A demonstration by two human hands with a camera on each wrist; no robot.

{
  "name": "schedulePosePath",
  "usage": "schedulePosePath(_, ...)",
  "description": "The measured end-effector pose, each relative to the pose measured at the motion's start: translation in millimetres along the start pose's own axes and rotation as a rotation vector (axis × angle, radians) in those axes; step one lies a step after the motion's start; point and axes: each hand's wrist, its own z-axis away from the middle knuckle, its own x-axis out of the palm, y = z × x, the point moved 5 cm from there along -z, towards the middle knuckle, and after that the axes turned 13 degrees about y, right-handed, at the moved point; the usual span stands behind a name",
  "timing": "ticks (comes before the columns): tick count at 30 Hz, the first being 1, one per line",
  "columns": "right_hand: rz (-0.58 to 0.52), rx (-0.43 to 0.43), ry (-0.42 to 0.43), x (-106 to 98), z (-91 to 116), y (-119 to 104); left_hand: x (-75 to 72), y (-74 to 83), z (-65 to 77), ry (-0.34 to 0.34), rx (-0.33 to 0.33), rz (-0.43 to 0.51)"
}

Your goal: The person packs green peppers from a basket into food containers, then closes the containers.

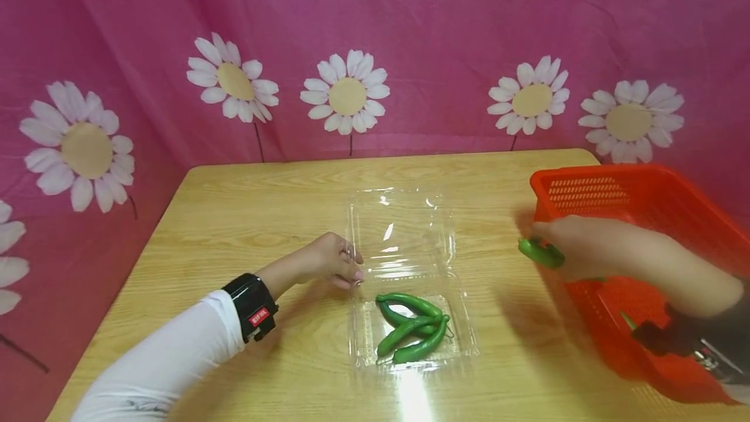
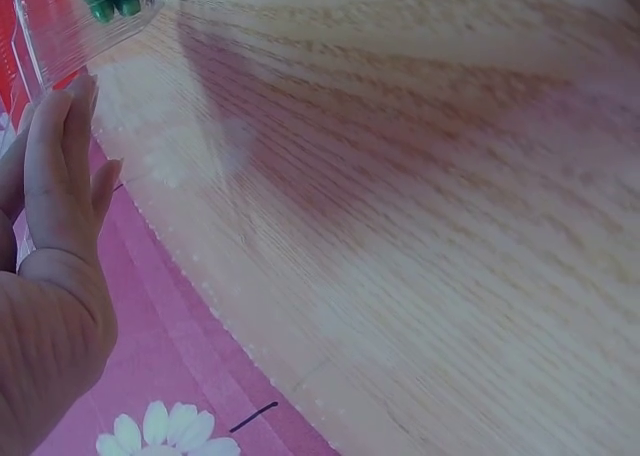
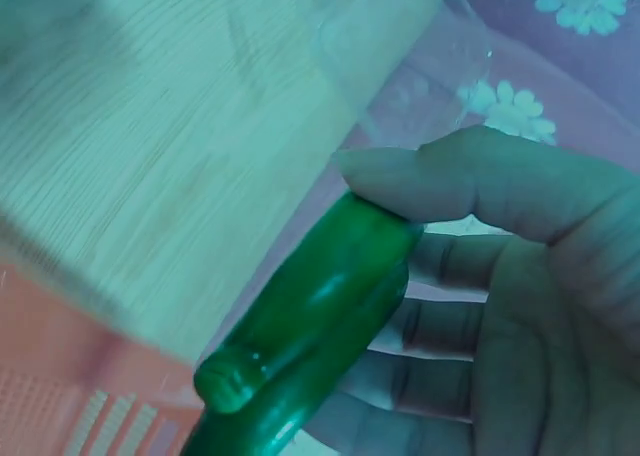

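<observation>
A clear plastic clamshell box [image 1: 459, 298] lies with its lid [image 1: 398, 230] folded back, away from the person. Inside its near half are several green chili peppers [image 1: 418, 347]. At the box's left side, near the hinge, is my left hand [image 1: 331, 259]; its fingers look fairly straight in the left wrist view, with the fingertips [image 2: 82, 91] right at the box edge. My right hand [image 1: 577, 246] is over the left rim of a red basket, gripping green chili peppers [image 3: 320, 296] between thumb and fingers. One pepper's stem end [image 3: 228, 379] shows beside another's body.
The red plastic basket [image 1: 586, 173] stands on the right of the wooden table [image 1: 263, 213], with a green tip [image 1: 628, 321] showing inside it. A pink flowered cloth [image 1: 433, 38] hangs behind and along the left side.
</observation>
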Motion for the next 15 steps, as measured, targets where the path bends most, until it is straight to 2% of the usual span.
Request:
schedulePosePath(5, 0.039, -0.134, 0.074, -2.2, -9.6, -19.4, 0.0, 1.0, -0.1, -0.005, 0.01, -0.011)
schedulePosePath(10, 0.068, -0.154, 0.075, -4.3, -15.1, -39.1, 1.1, 3.0, -0.4, 0.002, 0.007, -0.014)
schedulePosePath(15, 0.114, -0.209, 0.085, -6.2, -19.0, -62.7, 3.7, 3.0, -1.3, -0.004, -0.003, 0.0)
